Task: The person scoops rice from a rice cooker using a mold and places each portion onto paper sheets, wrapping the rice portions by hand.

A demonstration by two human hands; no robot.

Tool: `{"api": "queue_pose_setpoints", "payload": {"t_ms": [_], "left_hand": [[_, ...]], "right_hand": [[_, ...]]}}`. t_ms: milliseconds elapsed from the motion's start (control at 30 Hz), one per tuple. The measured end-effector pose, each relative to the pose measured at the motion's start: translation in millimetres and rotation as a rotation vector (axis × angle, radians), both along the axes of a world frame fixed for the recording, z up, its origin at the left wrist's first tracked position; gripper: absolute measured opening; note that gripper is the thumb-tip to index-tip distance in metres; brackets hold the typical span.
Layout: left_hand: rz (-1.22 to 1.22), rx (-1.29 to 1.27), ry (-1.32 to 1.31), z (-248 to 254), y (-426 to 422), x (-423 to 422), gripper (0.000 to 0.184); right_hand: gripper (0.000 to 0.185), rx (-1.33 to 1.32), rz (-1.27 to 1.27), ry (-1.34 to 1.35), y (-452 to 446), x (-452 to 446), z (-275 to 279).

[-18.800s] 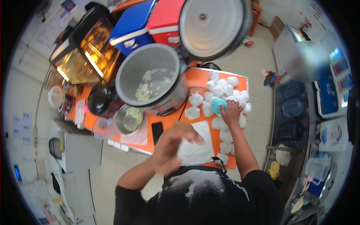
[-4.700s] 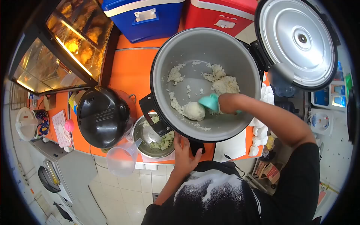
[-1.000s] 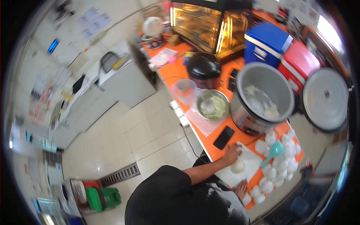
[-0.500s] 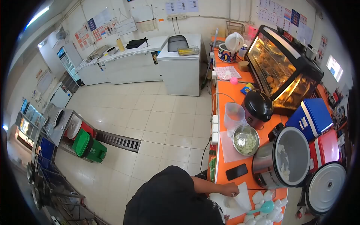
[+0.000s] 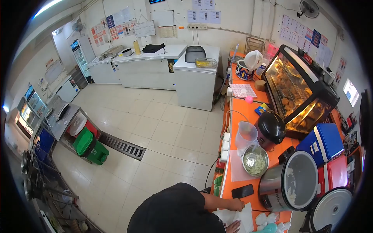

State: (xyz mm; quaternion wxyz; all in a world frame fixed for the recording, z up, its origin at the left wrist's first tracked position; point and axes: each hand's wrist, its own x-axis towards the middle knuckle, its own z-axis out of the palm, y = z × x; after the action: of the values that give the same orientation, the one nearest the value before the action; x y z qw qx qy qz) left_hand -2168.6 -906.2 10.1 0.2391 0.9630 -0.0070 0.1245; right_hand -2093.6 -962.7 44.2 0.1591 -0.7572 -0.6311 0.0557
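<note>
A sheet of white wrapping paper (image 5: 245,218) lies on the orange table at the lower edge of the view. My left hand (image 5: 235,204) is closed at its upper edge, fingers curled on the paper. Lower down, my right hand (image 5: 233,226) rests flat on the paper with its fingers stretched out; the frame edge and my black shirt hide part of it. Several small white wrapped bundles (image 5: 261,219) sit right of the paper, with a teal scoop (image 5: 268,228) lying over them. A black phone (image 5: 242,191) lies above my left hand.
A large open rice cooker (image 5: 268,190) stands right of the phone, rice on its inner wall. Beyond are a metal bowl (image 5: 265,152) of chopped pale pieces, a clear jug (image 5: 246,134), a black cooker (image 5: 271,124), a blue cooler (image 5: 324,143) and a lit food display (image 5: 299,91).
My left hand has moved to the paper's upper edge. More of my right hand shows, flat on the paper. A pale mound seen on the paper before is no longer visible. The view has shifted.
</note>
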Motion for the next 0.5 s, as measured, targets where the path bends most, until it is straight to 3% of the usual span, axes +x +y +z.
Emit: {"api": "queue_pose_setpoints", "payload": {"t_ms": [100, 233, 300, 333, 433, 500], "left_hand": [[0.062, -0.061, 0.140, -13, 6, 9, 0.008], [0.195, -0.092, 0.013, -22, -5, -1, 0.009], [0.433, -0.378, -0.075, -29, -13, -3, 0.005], [0.431, -0.376, -0.077, -31, -16, -1, 0.005], [0.561, -0.512, 0.097, -40, -20, 4, 0.006], [0.505, -0.723, 0.524, 14, -17, -2, 0.010]], "right_hand": [[0.083, 0.005, 0.005, -0.005, 2, 2, 3], [0.083, 0.017, 0.005, -0.001, 6, 1, 5], [0.082, 0.022, 0.002, 0.003, 6, 1, 6], [0.082, 0.026, 0.000, 0.004, 7, 1, 7], [0.082, 0.031, 0.015, 0.008, 9, -2, 9], [0.082, 0.034, 0.027, 0.014, 12, -7, 7]]}}
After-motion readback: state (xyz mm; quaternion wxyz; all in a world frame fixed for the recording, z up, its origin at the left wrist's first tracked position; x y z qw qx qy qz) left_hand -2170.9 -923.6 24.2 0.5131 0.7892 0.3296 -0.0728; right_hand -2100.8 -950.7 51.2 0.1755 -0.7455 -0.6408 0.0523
